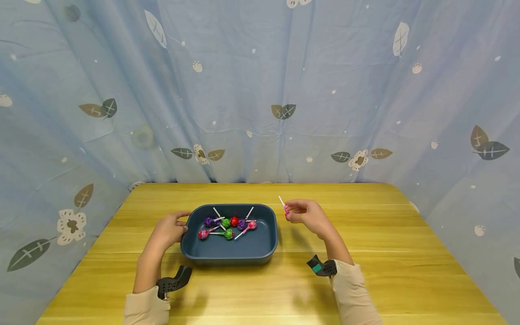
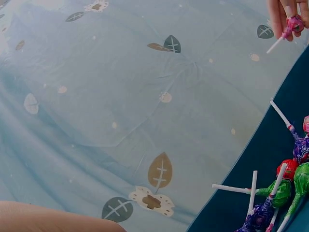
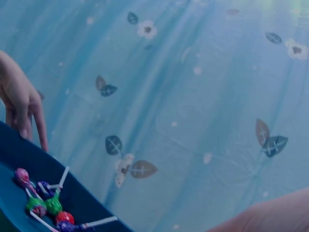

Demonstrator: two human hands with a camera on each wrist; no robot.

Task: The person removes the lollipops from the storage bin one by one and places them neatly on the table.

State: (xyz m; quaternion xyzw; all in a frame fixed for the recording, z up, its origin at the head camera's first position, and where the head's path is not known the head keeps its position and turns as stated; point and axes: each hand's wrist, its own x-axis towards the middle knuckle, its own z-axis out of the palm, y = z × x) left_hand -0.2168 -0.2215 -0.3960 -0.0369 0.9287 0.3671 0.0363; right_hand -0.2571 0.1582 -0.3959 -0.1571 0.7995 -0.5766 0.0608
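Observation:
Between the thumb and fingers of my right hand [image 1: 309, 217] is a pink-wrapped lollipop [image 1: 287, 211], held in the air just right of the dark blue tray [image 1: 229, 261]. Its white stick points up and left in the head view. My left hand [image 1: 168, 230] rests against the tray's left end, fingers fairly straight and touching at the rim, as the right wrist view also shows. Inside the tray lie several lollipops: a red one [image 1: 234, 221], green ones [image 1: 229, 234], purple ones [image 1: 208, 221] and pink ones [image 1: 252, 225], sticks in all directions.
The tray stands on a yellow wood-grain table [image 1: 390, 253]. A light blue curtain [image 1: 252, 90] with leaf and flower prints hangs behind and at both sides. Each wrist bears a black camera mount [image 1: 174, 282], over beige sleeves [image 1: 352, 289].

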